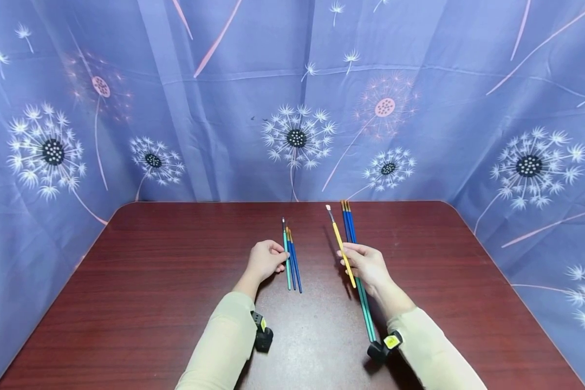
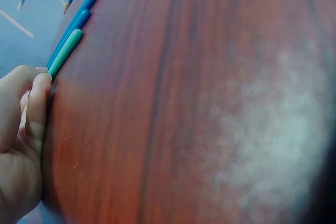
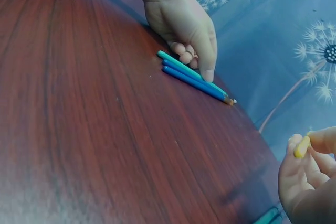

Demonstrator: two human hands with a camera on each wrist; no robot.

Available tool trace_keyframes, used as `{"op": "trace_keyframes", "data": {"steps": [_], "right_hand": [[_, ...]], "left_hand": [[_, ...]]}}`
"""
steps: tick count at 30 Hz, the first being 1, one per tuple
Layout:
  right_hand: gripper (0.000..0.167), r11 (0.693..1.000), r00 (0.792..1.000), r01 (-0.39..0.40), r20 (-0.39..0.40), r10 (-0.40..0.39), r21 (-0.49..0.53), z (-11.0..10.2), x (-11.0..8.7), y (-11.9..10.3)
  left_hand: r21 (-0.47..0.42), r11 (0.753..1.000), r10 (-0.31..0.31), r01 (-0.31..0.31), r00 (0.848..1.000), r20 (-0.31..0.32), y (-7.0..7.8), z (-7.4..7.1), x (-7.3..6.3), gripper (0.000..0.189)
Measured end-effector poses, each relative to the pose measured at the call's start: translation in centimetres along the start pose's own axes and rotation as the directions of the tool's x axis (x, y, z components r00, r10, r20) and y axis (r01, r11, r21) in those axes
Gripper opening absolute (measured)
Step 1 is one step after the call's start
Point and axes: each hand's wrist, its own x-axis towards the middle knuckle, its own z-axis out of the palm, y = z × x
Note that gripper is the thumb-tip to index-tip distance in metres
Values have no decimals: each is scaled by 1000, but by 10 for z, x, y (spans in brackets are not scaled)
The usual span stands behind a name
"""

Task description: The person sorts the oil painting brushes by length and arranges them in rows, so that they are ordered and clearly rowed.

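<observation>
Yellow paintbrush (image 1: 337, 234) between my thumb and fingers: my right grip (image 1: 370, 268) pinches it by the handle, raised off the desk (image 1: 127, 298), with the pale bristles pointing away ahead of that grip and the handle's end slanting back toward me. Below this same grip lie long brushes, their blue parts (image 1: 353, 230) running ahead of it and green parts (image 1: 365, 309) coming back past my wrist; my hand covers the middle, so I cannot tell how the two colours join.

My left grip (image 1: 264, 261) is closed on the teal paintbrush (image 1: 288, 279), finger and thumb tips on its handle, the other fingers curled. That brush lies on the desk with its bristles ahead of this grip. Just to the right of it, two blue paintbrushes (image 1: 296, 265) with orange-brown bristles lie side by side, between my two grips.

Behind each grip comes a small black wrist camera (image 1: 263, 335), then a pale sleeve (image 1: 224, 336). Farthest ahead of both, past the desk's edge, hangs a blue curtain (image 1: 234, 135) printed with dandelions.
</observation>
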Motion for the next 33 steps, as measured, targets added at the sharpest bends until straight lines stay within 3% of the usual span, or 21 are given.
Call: {"op": "trace_keyframes", "data": {"steps": [17,25,33], "right_hand": [[52,998,998,28,62,-31,58,-33,-7,-4],[64,998,990,64,123,-63,3,-50,-10,-2],[64,996,984,71,169,-61,-53,-62,-12,1]], "left_hand": [[13,1000,-6,6,1000,-7,1,0,0,12],[20,1000,-10,10,1000,-9,3,-1,-2,12],[16,1000,3,-3,1000,-11,2,-1,-1,12]]}}
